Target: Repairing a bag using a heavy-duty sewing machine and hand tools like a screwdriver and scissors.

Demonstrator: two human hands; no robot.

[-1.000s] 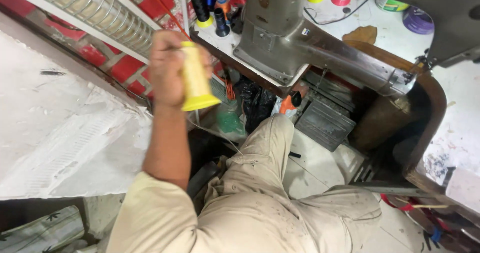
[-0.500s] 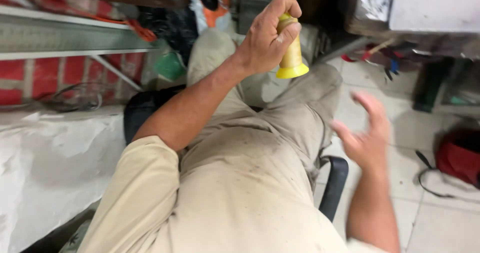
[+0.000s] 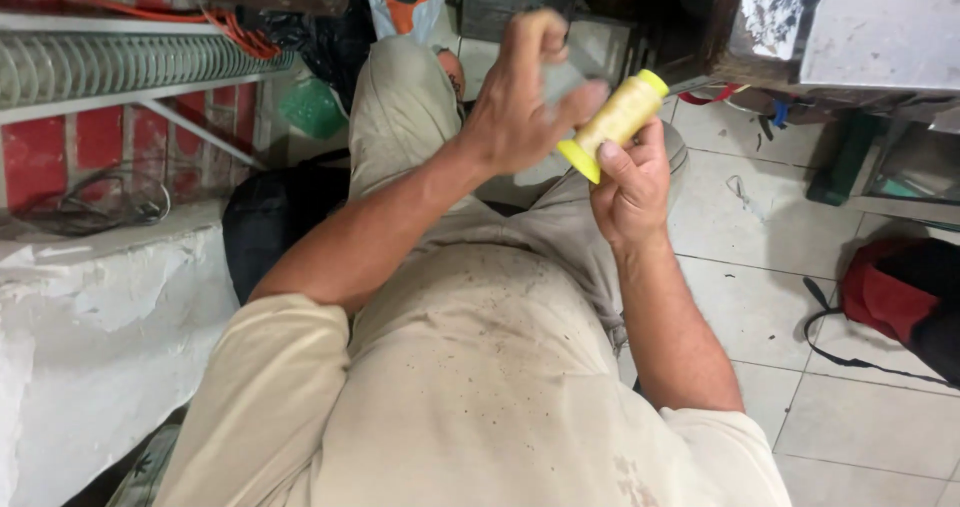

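Note:
A yellow thread spool (image 3: pixel 622 117) with a bright yellow flared base is held above my lap, tilted with its top pointing up and right. My right hand (image 3: pixel 630 182) grips it at the base, thumb pressed on the flared rim. My left hand (image 3: pixel 520 97) comes in from the left, blurred, with its fingers curled against the spool's upper side. I sit in beige trousers and a beige shirt with dark specks.
A white slab (image 3: pixel 110 307) lies at my left below a red brick wall (image 3: pixel 60 142) and a metal rack (image 3: pixel 120 62). A dark table underside (image 3: pixel 660 7) is ahead. A red and black bag (image 3: pixel 900 287) sits on the tiled floor (image 3: pixel 760 297) at the right.
My view has swung down from the machine table to my lap. The spool came down in my left hand, and my right hand, open half a second ago, has closed on its base.

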